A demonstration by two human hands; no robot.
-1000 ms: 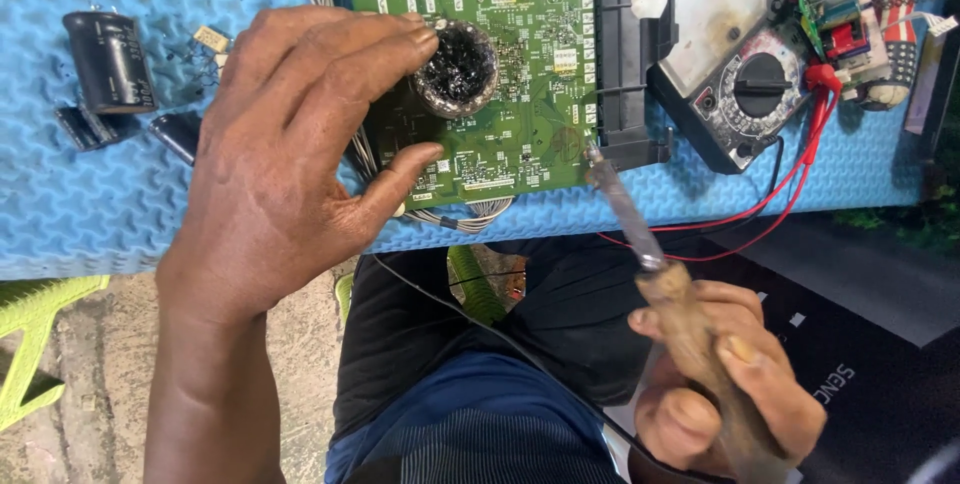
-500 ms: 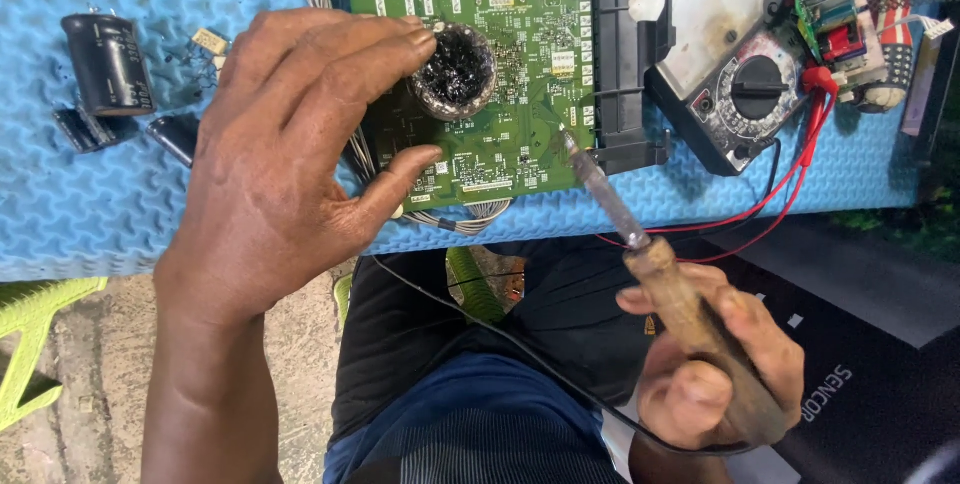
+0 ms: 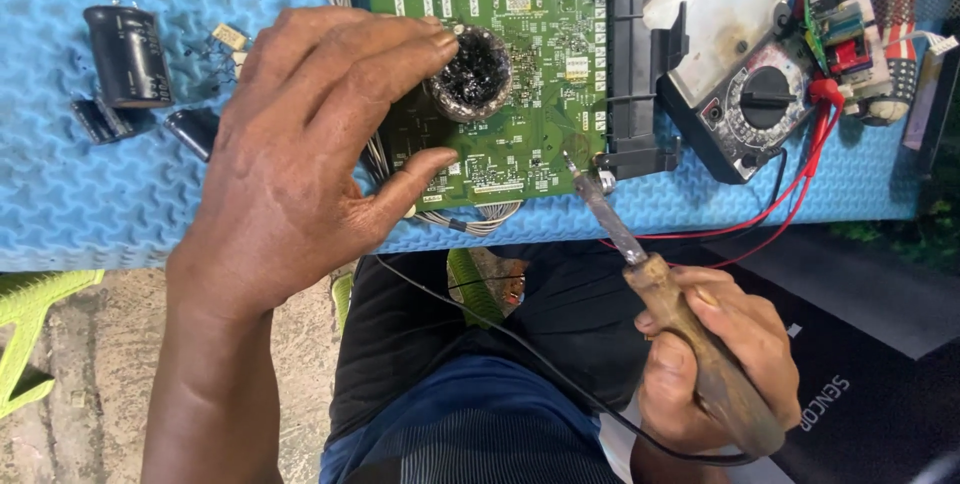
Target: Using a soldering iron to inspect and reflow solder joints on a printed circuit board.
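Observation:
A green circuit board [image 3: 520, 54] lies on a blue foam mat [image 3: 180, 214]. On the board stands a small round tin of dark paste [image 3: 471, 74]. My left hand [image 3: 300, 154] grips that tin between fingertips and thumb, and the palm rests on the board's left edge. My right hand [image 3: 715, 364] holds a wooden-handled soldering iron [image 3: 640, 264]. The iron's metal tip touches the board's lower right corner. A thin black cord trails from the handle across my lap.
A black cylindrical capacitor [image 3: 125, 56] and small black parts [image 3: 190, 129] lie at the mat's left. An analogue multimeter [image 3: 745, 84] with red leads sits right of the board. A small component board [image 3: 845, 24] lies beyond it. A green plastic stool [image 3: 30, 334] stands below left.
My right hand has carried the soldering iron up and left, bringing its tip onto the board's lower right corner. My left hand has stayed on the tin.

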